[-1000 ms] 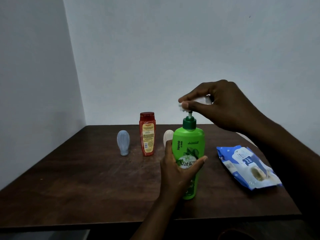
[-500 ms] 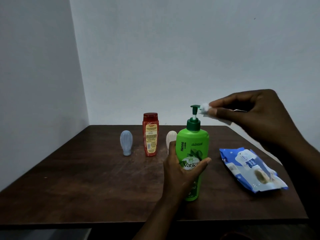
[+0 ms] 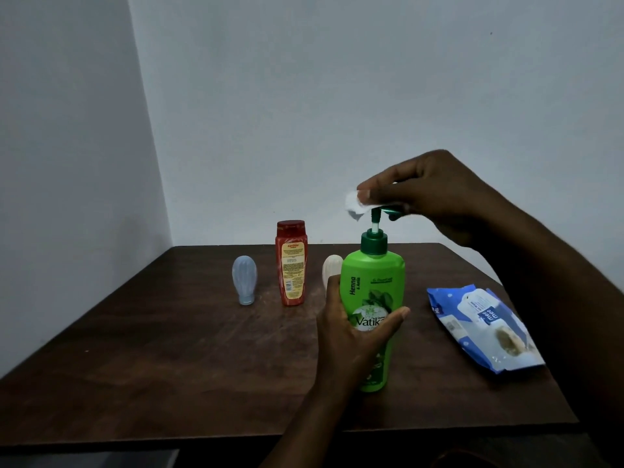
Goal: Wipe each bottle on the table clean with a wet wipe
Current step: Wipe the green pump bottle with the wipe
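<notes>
green pump bottle [image 3: 374, 275]: upright, near-centre of the table [image 3: 169, 349], just right of middle.
left hand [image 3: 351, 329]: wrapped round the lower body of the bottle, thumb laid across the front label; the bottle is steadied by it.
right hand [image 3: 435, 194]: fingertips closed in a pinch on the wet wipe [image 3: 353, 204], which is pressed over the pump head [image 3: 388, 211].
step (judged): pump top being wiped; body not visibly covered yet.
risk 1: pump may be pushed down by wiping pressure, so product could be squirted onto hand or table. Nozzle points right, under the palm.
risk 2: bottle is tall with force applied at the top; it could be tipped if the lower grip is relaxed.
risk 3: cream bottle [image 3: 331, 268] stands just behind the left hand and could be knocked over by a shifted wrist.
risk 4: wipe is a small wad; it could be dropped from the pinch.
others: red bottle [image 3: 291, 263] and blue bottle [image 3: 244, 280] are lined up far-left of the green one, apart from each other.
wipes pack [image 3: 483, 329]: laid flat at the right, flap area partly open.
surface: dark brown wood, pale scuffs mid-table.
room: plain pale walls [image 3: 337, 96], corner at far left, dim light.
</notes>
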